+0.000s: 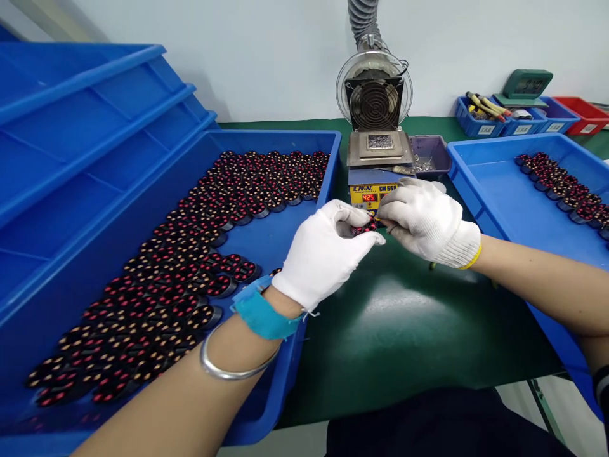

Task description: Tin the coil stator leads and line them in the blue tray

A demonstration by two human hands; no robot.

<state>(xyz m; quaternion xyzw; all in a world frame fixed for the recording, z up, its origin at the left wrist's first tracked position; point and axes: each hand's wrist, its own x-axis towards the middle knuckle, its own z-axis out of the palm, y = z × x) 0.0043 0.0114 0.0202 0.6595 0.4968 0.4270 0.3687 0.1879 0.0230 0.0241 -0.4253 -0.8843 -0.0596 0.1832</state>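
My left hand [326, 251], in a white glove, is closed around a small round black part with red dots [365, 226], holding it between thumb and fingers. Close against its right side, my gloved right hand [423, 216] has its fingertips pinched together; whatever lies between them is too small to make out. Both hands are over the green table, just in front of a solder pot [380, 152] whose yellow panel [370, 195] reads 425. Many similar round parts [166, 279], with red or tan dots, lie in rows in the blue tray [280, 231] on the left.
Another blue tray [495, 184] on the right holds more round parts [566, 184]. A fan [375, 105] and exhaust hose [364, 19] rise behind the pot. Beside it sits a grey bin [431, 152]. Small blue bins [483, 124], a red bin [583, 114] and a clock [528, 84] line the back.
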